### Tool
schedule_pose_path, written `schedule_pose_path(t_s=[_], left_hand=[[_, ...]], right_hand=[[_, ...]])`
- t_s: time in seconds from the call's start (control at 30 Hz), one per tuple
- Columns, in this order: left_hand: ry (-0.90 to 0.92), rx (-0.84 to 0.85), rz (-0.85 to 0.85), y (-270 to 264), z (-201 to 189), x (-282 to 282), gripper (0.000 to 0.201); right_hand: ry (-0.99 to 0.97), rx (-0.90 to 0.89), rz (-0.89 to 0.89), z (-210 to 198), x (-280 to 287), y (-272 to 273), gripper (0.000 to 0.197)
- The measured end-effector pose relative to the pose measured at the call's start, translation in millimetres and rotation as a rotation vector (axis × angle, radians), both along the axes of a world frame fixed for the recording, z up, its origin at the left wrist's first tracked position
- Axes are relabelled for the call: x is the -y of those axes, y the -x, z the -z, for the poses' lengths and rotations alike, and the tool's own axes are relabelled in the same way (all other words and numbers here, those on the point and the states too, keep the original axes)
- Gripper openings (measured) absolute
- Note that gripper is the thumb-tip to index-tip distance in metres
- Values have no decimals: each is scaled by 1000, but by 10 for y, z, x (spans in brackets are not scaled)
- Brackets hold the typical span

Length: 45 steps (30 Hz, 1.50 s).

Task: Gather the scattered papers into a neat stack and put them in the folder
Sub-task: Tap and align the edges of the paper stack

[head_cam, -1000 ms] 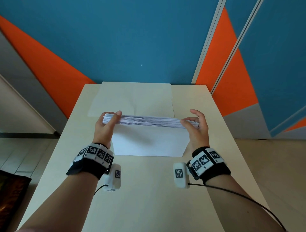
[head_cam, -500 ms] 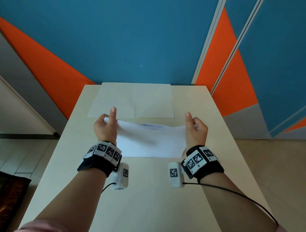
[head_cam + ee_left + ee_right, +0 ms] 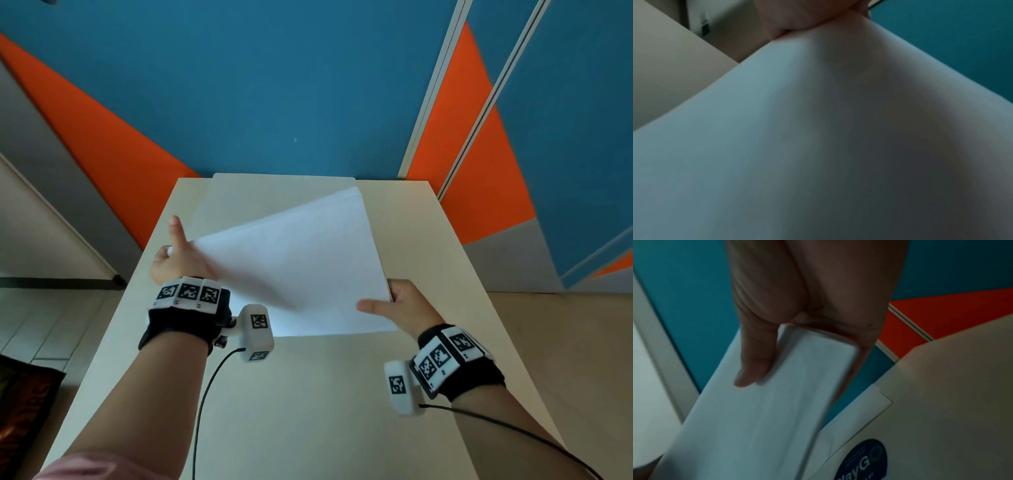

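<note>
Both hands hold a thick stack of white papers [image 3: 294, 253] above the table, lying nearly flat and turned at an angle. My left hand [image 3: 178, 257] grips its left corner, one finger sticking up. My right hand [image 3: 394, 305] pinches the near right corner, thumb on top. The stack's far corner reaches over the cream folder [image 3: 219, 195], which lies flat at the table's far end. In the left wrist view the stack [image 3: 818, 146] fills the picture below the hand [image 3: 797, 16]. In the right wrist view the thumb [image 3: 754, 363] presses on the stack [image 3: 766, 410].
The beige table [image 3: 308, 394] runs toward a blue and orange wall. A single white sheet [image 3: 325, 325] seems to lie on the table under the stack's near edge. A dark round sticker [image 3: 863, 456] shows on the tabletop in the right wrist view.
The stack stood on its long edge between both hands; now it is tipped flat and swung round, its far corner over the folder. My right hand has drawn nearer, the left moved outward.
</note>
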<state>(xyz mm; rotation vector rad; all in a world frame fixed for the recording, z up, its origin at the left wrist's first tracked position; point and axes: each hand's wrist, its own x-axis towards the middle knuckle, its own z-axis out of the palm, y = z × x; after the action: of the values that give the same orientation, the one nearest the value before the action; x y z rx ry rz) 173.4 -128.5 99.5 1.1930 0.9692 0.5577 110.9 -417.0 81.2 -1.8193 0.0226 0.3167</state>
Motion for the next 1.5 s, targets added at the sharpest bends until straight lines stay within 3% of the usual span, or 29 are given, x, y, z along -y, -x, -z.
schedule_pose_path(t_s=[0.07,0.13,0.2,0.23,0.33,0.4,0.47,0.53,0.6,0.63,0.73,0.87,0.97,1.03,1.13,1.23,1.33,1.5], left_hand=[[17,-64,48,-1,115,-115,81],[65,-127,109,21,255,-187,84],[147,-160,166,44,355,-165,68],[221,-174,176,52,389,-120,58],[402,-182,227,140,484,27,53],[256,-184,319,189,563,40,47],[93,-77,427,242,559,35,49],[93,121,707,264,421,60,52],[45,256,1032,262,233,93,43],[0,297,1111,253,176,96,51],[-93,352,1072,203,133,110,65],[-116,441,940,216,39,188,39],[-135,480,933,249,-8,257,28],[-146,441,949,284,53,277,33],[-137,316,990,338,279,290,50],[-115,254,970,344,390,314,32],[-124,278,962,348,318,369,24],[-151,357,944,332,177,362,38]], right_hand=[[-87,-25,85,61,61,2,19],[-447,-25,195,107,72,-19,35],[-735,-20,225,66,-22,-41,46],[-756,3,227,21,-90,-48,43],[-528,159,273,-189,-263,-79,29],[-421,257,274,-338,-277,-134,22],[-328,321,248,-470,-250,-196,29],[-248,349,185,-572,-242,-242,29],[-178,334,129,-621,-237,-281,21],[-155,324,117,-624,-234,-289,20],[-131,307,125,-634,-229,-301,21],[-175,347,194,-682,-218,-301,14],[-227,383,259,-673,-203,-301,23],[-247,362,293,-568,-203,-281,26],[-238,192,315,-264,-184,-220,37],[-152,68,281,-67,-149,-161,35],[-171,111,354,-60,-173,-135,29],[-264,231,429,-187,-245,-162,29]])
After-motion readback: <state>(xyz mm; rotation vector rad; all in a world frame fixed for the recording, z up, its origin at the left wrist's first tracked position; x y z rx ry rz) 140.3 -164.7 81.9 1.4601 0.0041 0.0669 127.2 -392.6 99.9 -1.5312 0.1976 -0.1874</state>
